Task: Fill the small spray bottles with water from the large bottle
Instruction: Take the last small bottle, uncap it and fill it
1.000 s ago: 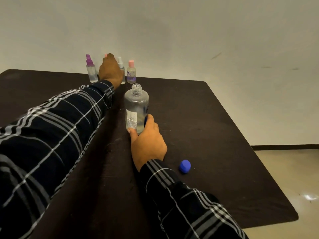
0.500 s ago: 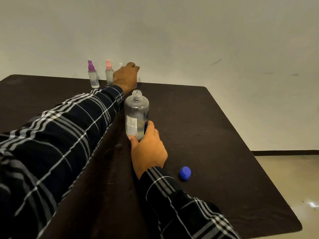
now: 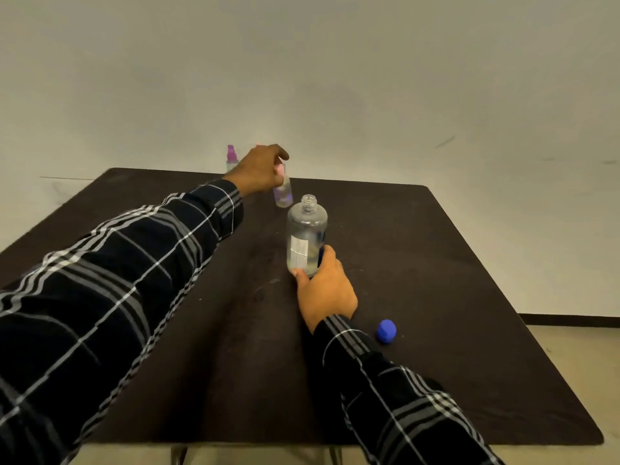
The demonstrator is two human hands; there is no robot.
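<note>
Fetching a small one; uncapping it looks next.
The left grip (image 3: 258, 169) pinches the pink-topped spray bottle (image 3: 283, 191) just beyond the right grip (image 3: 325, 290), curled round the open large bottle (image 3: 307, 236).

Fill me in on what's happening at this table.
A person in plaid sleeves works at a dark table. The left grip holds a small pink-capped bottle by its top, near the far edge. The right grip holds the base of the large clear bottle, which is upright and uncapped. A blue cap lies to the right, and a purple-topped spray bottle stands at the back.
</note>
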